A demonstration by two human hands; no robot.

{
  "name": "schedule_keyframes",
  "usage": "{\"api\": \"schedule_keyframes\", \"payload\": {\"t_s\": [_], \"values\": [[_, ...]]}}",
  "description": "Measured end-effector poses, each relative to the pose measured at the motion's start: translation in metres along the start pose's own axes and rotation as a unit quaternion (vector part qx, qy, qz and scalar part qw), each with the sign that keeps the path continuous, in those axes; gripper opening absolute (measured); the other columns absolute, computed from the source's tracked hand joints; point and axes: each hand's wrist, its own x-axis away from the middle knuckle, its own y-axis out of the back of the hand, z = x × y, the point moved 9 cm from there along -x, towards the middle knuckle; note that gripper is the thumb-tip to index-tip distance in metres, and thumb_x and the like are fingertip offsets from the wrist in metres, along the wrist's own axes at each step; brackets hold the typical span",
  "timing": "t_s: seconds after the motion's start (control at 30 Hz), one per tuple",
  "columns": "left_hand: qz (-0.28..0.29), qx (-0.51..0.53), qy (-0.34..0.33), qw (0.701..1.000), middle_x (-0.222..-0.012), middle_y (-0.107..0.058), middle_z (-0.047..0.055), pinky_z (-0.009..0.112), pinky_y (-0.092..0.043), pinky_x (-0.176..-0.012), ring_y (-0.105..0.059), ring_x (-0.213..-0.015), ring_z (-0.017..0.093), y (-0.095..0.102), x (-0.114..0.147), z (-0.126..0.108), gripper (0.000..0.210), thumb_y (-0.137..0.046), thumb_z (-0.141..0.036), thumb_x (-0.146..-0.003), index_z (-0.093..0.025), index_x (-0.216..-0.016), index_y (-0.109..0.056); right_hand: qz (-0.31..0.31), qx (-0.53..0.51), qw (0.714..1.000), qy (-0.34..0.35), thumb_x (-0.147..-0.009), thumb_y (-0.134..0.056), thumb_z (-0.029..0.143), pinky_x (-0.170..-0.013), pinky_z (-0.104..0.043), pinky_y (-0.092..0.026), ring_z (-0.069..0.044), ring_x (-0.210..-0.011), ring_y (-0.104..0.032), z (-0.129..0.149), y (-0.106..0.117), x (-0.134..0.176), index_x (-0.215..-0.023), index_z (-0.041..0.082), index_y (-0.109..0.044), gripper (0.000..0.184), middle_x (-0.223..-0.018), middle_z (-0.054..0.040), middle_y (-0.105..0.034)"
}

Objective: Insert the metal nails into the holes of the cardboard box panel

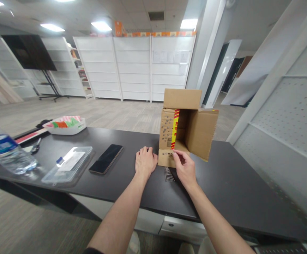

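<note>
An opened cardboard box [167, 127] stands on the dark table, its opening facing me and flaps folded out. Its left front flap bears rows of small round grey metal heads and a yellow-red tape strip. On the lower flap [164, 161] there are more heads and a row of small dark holes. My right hand [185, 168] pinches thumb and fingers together at this flap's upper edge; whatever is between them is too small to make out. Beneath the flap lies a bundle of thin metal nail-like rods [169, 174]. My left hand [146, 161] rests palm down on the table, left of the box.
Left of my hands lie a black phone [106, 158] and a clear plastic case [68, 165]. Farther left are a water bottle [6, 150] and a white basket [66, 130] with colourful contents. A perforated white panel [288, 116] rises at the right.
</note>
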Motion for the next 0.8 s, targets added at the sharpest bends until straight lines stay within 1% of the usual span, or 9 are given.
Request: {"api": "schedule_keyframes", "payload": {"t_s": [0.27, 0.5, 0.7, 0.8], "values": [[0.001, 0.009, 0.001, 1.000, -0.120, -0.062, 0.011, 0.040, -0.040, -0.098, -0.055, -0.114, 0.026, 0.001, 0.001, 0.000, 0.030, -0.043, -0.026, -0.093, -0.021, -0.115, -0.063, -0.003, 0.011, 1.000, 0.015, -0.091, -0.060, 0.044, -0.088, -0.042, -0.052, -0.024, -0.094, -0.066, 0.003, 0.001, 0.000, -0.101, 0.019, -0.072, 0.030, -0.101, -0.0100, -0.074], [-0.001, 0.001, -0.001, 1.000, -0.120, -0.062, 0.011, 0.039, -0.040, -0.098, -0.055, -0.113, 0.025, 0.002, 0.001, -0.001, 0.029, -0.043, -0.026, -0.094, -0.021, -0.114, -0.064, -0.001, 0.017, 0.999, 0.034, -0.092, -0.059, 0.042, -0.089, -0.041, -0.051, -0.023, -0.095, -0.066, 0.003, 0.000, -0.001, -0.101, 0.019, -0.071, 0.027, -0.101, -0.0089, -0.073], [-0.007, 0.004, -0.005, 1.000, -0.119, -0.062, 0.011, 0.039, -0.040, -0.098, -0.055, -0.112, 0.025, 0.003, 0.001, -0.001, 0.029, -0.044, -0.026, -0.093, -0.020, -0.113, -0.064, 0.020, 0.064, 0.994, 0.089, -0.095, -0.056, 0.038, -0.086, -0.040, -0.050, -0.023, -0.092, -0.064, 0.015, -0.005, 0.001, -0.100, 0.020, -0.070, 0.023, -0.096, -0.0081, -0.072], [-0.013, 0.002, -0.007, 1.000, -0.118, -0.063, 0.011, 0.039, -0.041, -0.097, -0.055, -0.112, 0.025, 0.003, 0.002, -0.001, 0.029, -0.044, -0.025, -0.093, -0.020, -0.113, -0.064, 0.032, 0.080, 0.990, 0.112, -0.096, -0.054, 0.036, -0.085, -0.040, -0.051, -0.024, -0.094, -0.064, 0.020, -0.008, 0.002, -0.101, 0.021, -0.069, 0.022, -0.099, -0.0086, -0.071]]}}
